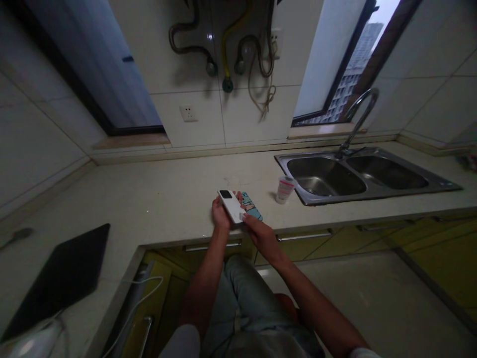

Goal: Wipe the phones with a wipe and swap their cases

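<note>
My left hand [220,217] grips a white phone [231,205] from its left side, back up, with a dark camera block at its far end. My right hand [261,232] pinches the near end of the same phone with its fingertips. A blue patterned phone case [252,207] lies on the pale countertop [167,194] just right of the phone, partly under it. Both hands hover at the counter's front edge.
A small plastic cup [285,189] stands beside a steel double sink [357,175] with a curved tap [359,117]. A black board [59,276] lies at the left counter. A wall socket [188,113] and hoses hang on the tiled wall. Drawers sit below.
</note>
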`<state>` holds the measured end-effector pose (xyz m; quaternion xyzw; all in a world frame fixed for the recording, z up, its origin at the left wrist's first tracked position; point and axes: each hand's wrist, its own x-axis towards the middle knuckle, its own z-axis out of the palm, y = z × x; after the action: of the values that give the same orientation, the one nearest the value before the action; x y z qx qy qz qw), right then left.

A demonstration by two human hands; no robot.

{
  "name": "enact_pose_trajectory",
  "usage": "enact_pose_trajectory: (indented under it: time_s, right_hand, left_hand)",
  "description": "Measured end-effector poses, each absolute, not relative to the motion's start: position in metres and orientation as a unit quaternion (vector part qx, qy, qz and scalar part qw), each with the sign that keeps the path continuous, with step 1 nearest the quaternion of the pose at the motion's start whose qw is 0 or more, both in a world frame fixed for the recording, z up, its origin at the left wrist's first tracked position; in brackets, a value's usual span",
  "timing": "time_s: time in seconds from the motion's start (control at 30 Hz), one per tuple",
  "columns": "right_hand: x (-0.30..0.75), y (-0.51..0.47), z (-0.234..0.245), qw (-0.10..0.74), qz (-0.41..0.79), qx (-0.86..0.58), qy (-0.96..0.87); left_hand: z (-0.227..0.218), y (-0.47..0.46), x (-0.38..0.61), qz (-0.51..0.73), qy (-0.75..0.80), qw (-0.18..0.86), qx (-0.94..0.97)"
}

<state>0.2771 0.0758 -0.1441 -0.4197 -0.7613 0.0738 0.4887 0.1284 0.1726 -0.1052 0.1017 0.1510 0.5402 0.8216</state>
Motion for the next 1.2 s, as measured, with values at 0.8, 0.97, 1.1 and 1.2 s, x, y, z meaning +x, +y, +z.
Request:
enact_pose_trajectory:
  time_s: [0.8, 0.97, 1.1, 1.2]
  right_hand:
    - [0.322, 0.102, -0.107, 0.684, 0.312, -0.550, -0.364]
    - [0.311, 0.149, -0.080, 0.615, 0.142, -0.538, -0.558]
    - [0.274, 0.178, -0.083, 0.497, 0.138, -0.502, -0.694]
    - [0.255, 0.182, -0.093, 0.352, 0.098, -0.456, -0.811]
  left_hand:
    - [-0.108, 0.172, 0.136, 0.417, 0.121, 0.890, 0.141]
    - [-0.111, 0.177, 0.141, 0.374, 0.133, 0.906, 0.150]
    - [-0.114, 0.183, 0.145, 0.423, 0.173, 0.880, 0.130]
    - [-0.116, 0.188, 0.148, 0.488, 0.176, 0.848, 0.110]
